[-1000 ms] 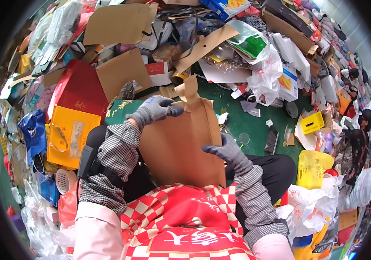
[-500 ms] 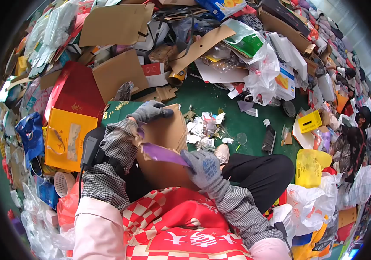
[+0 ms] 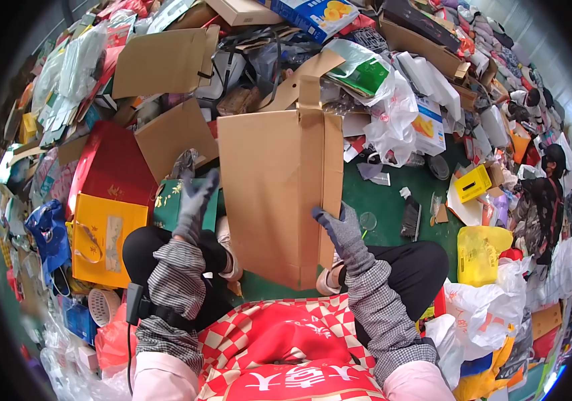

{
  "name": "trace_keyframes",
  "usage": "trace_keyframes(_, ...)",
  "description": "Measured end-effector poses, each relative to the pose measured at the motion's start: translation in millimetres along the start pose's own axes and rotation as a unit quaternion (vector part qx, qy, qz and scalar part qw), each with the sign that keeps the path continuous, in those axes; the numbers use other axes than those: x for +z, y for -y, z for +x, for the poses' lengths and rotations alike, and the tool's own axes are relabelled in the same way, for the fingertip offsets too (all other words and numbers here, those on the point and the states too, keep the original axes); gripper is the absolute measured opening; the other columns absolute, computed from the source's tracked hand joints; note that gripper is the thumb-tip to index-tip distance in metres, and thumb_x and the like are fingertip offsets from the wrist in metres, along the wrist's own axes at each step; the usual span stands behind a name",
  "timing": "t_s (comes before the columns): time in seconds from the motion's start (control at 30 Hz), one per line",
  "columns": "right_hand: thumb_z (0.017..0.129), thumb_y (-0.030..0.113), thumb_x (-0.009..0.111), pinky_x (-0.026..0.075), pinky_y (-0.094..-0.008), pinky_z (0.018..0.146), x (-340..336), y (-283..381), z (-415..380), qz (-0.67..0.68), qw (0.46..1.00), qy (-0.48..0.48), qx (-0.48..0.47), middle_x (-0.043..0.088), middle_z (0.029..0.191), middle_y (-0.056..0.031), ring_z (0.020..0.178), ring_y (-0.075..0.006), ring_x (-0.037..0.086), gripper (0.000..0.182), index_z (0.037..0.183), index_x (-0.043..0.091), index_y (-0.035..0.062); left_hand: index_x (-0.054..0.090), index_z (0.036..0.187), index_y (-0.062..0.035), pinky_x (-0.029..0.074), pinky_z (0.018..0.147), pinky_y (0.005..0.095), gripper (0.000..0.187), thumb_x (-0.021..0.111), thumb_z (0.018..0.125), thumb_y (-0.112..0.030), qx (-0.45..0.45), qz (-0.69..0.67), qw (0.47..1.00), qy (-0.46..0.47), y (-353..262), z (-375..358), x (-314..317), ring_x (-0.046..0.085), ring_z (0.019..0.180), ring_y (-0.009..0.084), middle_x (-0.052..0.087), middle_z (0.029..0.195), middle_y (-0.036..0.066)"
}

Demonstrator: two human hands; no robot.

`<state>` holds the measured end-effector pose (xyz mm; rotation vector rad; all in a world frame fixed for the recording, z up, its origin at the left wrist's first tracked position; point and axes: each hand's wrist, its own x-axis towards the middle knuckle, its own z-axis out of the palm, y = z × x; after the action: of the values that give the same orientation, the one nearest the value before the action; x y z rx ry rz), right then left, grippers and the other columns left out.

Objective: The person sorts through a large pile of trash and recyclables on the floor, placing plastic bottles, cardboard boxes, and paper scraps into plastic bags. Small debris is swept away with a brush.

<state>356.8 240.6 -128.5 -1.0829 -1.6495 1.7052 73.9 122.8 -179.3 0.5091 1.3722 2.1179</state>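
Note:
A large brown flattened cardboard box [image 3: 262,187] stands tilted between my knees, its creased side flap [image 3: 331,174] on the right. My right hand [image 3: 344,234], in a grey glove, grips the lower right edge of that cardboard; some of its fingers are hidden behind it. My left hand [image 3: 198,204], gloved too, is raised to the left of the cardboard and apart from it. Its fingers are spread and hold nothing. Behind the left hand lies a green box [image 3: 169,207] with gold print.
A yellow box [image 3: 102,234] and a red box [image 3: 115,164] lie at my left. Piled cardboard [image 3: 159,63] and bags fill the far side. A yellow plastic bag [image 3: 479,250] and white bags [image 3: 486,301] lie at my right. Another person [image 3: 546,200] is at the far right.
The cardboard now stands unfolded and larger in front of me. The purple strip is out of sight. My left hand has let go of the cardboard and opened; my right hand has moved to its edge.

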Motion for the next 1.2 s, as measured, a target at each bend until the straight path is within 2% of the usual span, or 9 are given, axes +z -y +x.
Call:
trace_keyframes(0.07,0.08,0.016,0.065,0.044,-0.023,0.069,5,-5,-1,0.081,0.996,0.029,-0.026,0.06,0.086,-0.0003,0.077,-0.0077,0.053,0.027,0.101,0.059,0.0002,0.052,0.11,-0.0045,0.048,0.058,0.0235,0.043,0.069,0.079,-0.029,-0.314,-0.007,0.949,-0.028,-16,-17,22,0.057,0.055,0.0172,0.061,0.072,0.008)
trace_keyframes(0.13,0.08,0.016,0.064,0.044,-0.023,0.071,3,-13,3,0.121,0.99,0.07,-0.02,0.06,0.09,-0.0012,0.08,-0.0077,0.053,0.028,0.103,0.059,0.0002,0.05,0.113,-0.005,0.049,0.061,0.026,0.047,0.071,0.077,-0.028,-0.319,0.144,0.933,0.078,-30,-20,35,0.06,0.066,0.0179,0.06,0.081,0.009)
trace_keyframes(0.23,0.081,0.016,0.064,0.044,-0.0244,0.074,-9,-7,0,0.063,0.995,0.078,-0.017,0.061,0.093,-0.0026,0.082,-0.0088,0.054,0.029,0.103,0.058,-0.0005,0.047,0.119,-0.0045,0.05,0.067,0.0278,0.049,0.07,0.079,-0.021,-0.013,0.205,0.977,0.056,2,-19,35,0.059,0.079,0.0171,0.059,0.09,0.011)
trace_keyframes(0.33,0.082,0.015,0.062,0.044,-0.0234,0.071,-29,-8,2,0.024,0.995,0.094,-0.002,0.059,0.091,-0.0005,0.078,-0.0075,0.052,0.028,0.104,0.057,-0.0002,0.046,0.123,-0.0055,0.049,0.076,0.0285,0.049,0.067,0.08,-0.015,-0.016,0.117,0.987,-0.105,6,-20,37,0.057,0.089,0.0165,0.058,0.097,0.009)
trace_keyframes(0.47,0.079,0.017,0.065,0.043,-0.0235,0.071,-43,3,3,0.036,0.997,0.05,0.048,0.059,0.088,-0.0006,0.079,-0.0082,0.052,0.029,0.101,0.058,0.0006,0.051,0.118,-0.0006,0.046,0.08,0.0244,0.04,0.064,0.083,-0.012,-0.215,0.107,0.968,0.072,-1,-20,25,0.055,0.092,0.0129,0.058,0.102,0.003)
trace_keyframes(0.77,0.079,0.019,0.066,0.044,-0.0252,0.071,-37,28,12,-0.103,0.987,0.119,0.032,0.059,0.089,-0.0024,0.078,-0.0099,0.053,0.036,0.108,0.056,0.0005,0.054,0.111,0.0009,0.048,0.077,0.0241,0.035,0.067,0.079,-0.008,-0.085,0.04,0.995,0.046,19,-37,32,0.057,0.09,0.0129,0.059,0.101,0.006)
trace_keyframes(0.9,0.073,0.019,0.071,0.046,-0.0262,0.074,-26,49,20,0.073,0.984,0.154,-0.061,0.06,0.093,-0.0053,0.081,-0.0127,0.056,0.048,0.11,0.051,-0.003,0.056,0.106,0.0007,0.049,0.071,0.0259,0.031,0.067,0.08,-0.013,-0.105,0.079,0.991,0.015,4,-43,36,0.06,0.082,0.0148,0.061,0.096,0.007)
trace_keyframes(1.0,0.074,0.02,0.07,0.047,-0.0257,0.076,-25,56,31,-0.148,0.98,0.13,0.029,0.058,0.101,-0.0083,0.089,-0.0138,0.056,0.05,0.114,0.048,-0.0023,0.057,0.103,0.0003,0.05,0.067,0.0278,0.028,0.066,0.081,-0.015,-0.132,0.064,0.989,0.02,-1,-46,40,0.061,0.076,0.0156,0.063,0.092,0.007)
trace_keyframes(1.2,0.079,0.021,0.068,0.05,-0.0266,0.064,-9,32,24,0.252,0.952,0.15,0.09,0.059,0.094,-0.0064,0.079,-0.0138,0.058,0.037,0.106,0.052,-0.0001,0.059,0.103,0.0007,0.05,0.068,0.0266,0.028,0.068,0.079,-0.012,-0.19,0.045,0.979,0.064,-24,-49,42,0.061,0.075,0.0141,0.063,0.091,0.006)
